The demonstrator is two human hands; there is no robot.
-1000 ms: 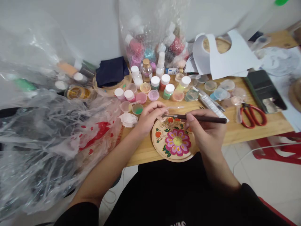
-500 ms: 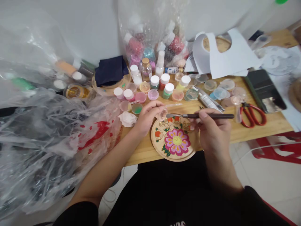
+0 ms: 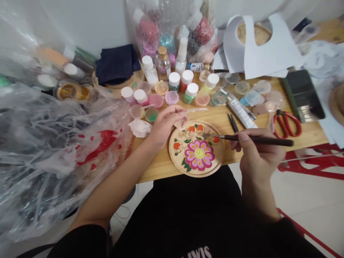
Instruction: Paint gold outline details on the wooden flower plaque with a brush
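At the near edge of the surface, the left hand pinches a small clear cup against the painted wooden disc. The right hand grips a thin brush, its tip touching the disc's upper right.

- Both forearms are bare, as are the left hand and right hand; no rings, watch or gloves show.
- Short black sleeves end at about the elbows, at the near edge of view.
- A black top covers the torso, with white printed letters partly cut off at the near edge.
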